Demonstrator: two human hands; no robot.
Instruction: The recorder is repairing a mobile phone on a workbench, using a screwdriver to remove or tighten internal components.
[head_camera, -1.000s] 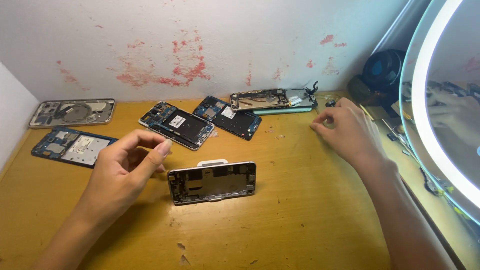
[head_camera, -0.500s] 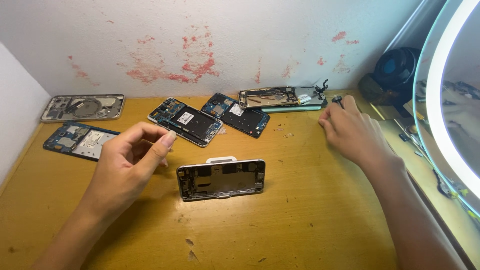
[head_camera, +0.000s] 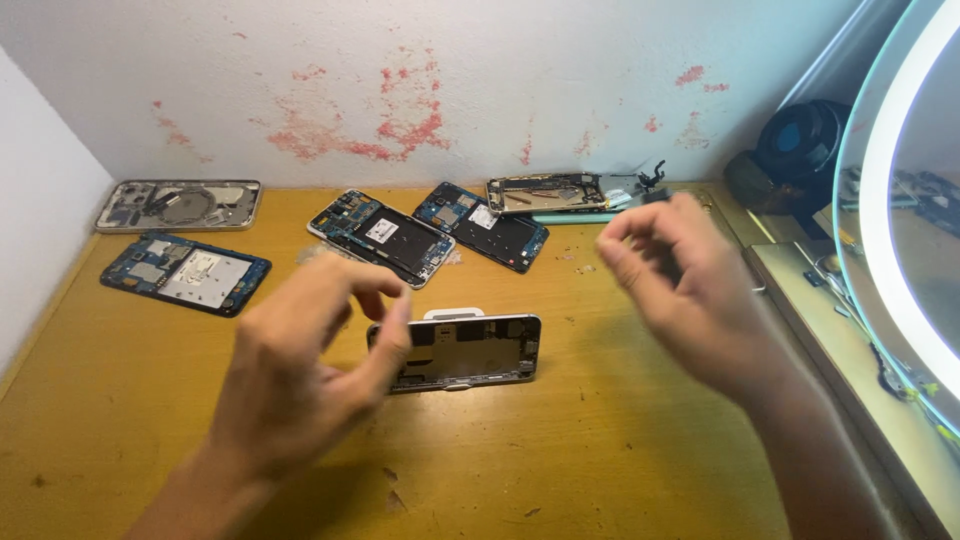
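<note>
Both hands hang blurred above the yellow bench (head_camera: 620, 440). The left hand (head_camera: 300, 375) has its fingers curled loosely, thumb tip just in front of the left end of the opened phone frame (head_camera: 465, 350), which lies at the bench's middle; I cannot tell whether it touches. The right hand (head_camera: 685, 285) pinches thumb and fingertips narrowly, whether on anything I cannot tell. Further back lie four stripped phone bodies (head_camera: 380, 232) and, far left, a grey frame (head_camera: 180, 204).
</note>
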